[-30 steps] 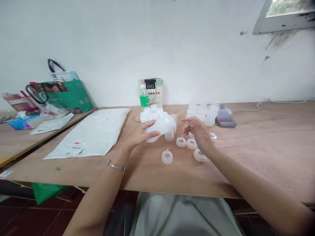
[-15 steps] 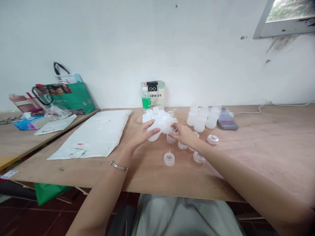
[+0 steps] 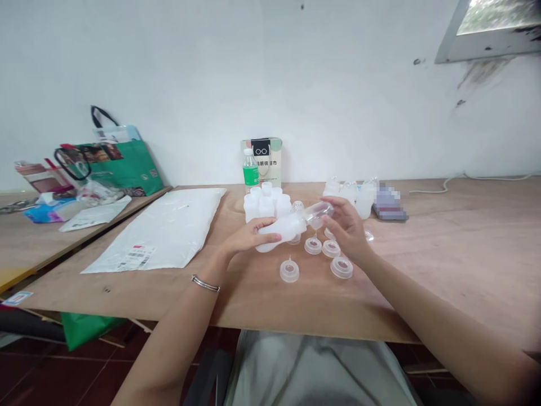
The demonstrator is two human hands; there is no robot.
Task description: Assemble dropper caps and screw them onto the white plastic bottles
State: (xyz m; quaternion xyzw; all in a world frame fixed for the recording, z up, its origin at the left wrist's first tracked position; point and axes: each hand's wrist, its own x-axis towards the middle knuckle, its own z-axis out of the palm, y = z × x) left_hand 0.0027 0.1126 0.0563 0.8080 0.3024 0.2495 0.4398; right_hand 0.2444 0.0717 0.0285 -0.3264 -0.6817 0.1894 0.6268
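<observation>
My left hand (image 3: pixel 251 234) is wrapped round a translucent white plastic bottle (image 3: pixel 284 230), which lies tilted with its neck to the right. My right hand (image 3: pixel 344 223) grips a clear domed cap (image 3: pixel 318 214) by its far end. The cap's near end is at the bottle's neck; whether it is seated there I cannot tell. Close by on the table are several clear ring-shaped lids with pointed tips, among them a front lid (image 3: pixel 289 270) and a right lid (image 3: pixel 341 268). Behind my left hand stands a cluster of white bottles (image 3: pixel 266 200).
Several capped bottles (image 3: pixel 349 192) stand behind my right hand, beside a blurred-out purple object (image 3: pixel 391 203). A large white mailing bag (image 3: pixel 164 225) lies on the left. At the wall are a green-labelled drink bottle (image 3: pixel 251 173) and a paper bag (image 3: pixel 273 160).
My right hand has moved right and slightly up, and the clear cap now shows in its fingers. The bottle in my left hand has turned, its neck pointing right and its full length visible.
</observation>
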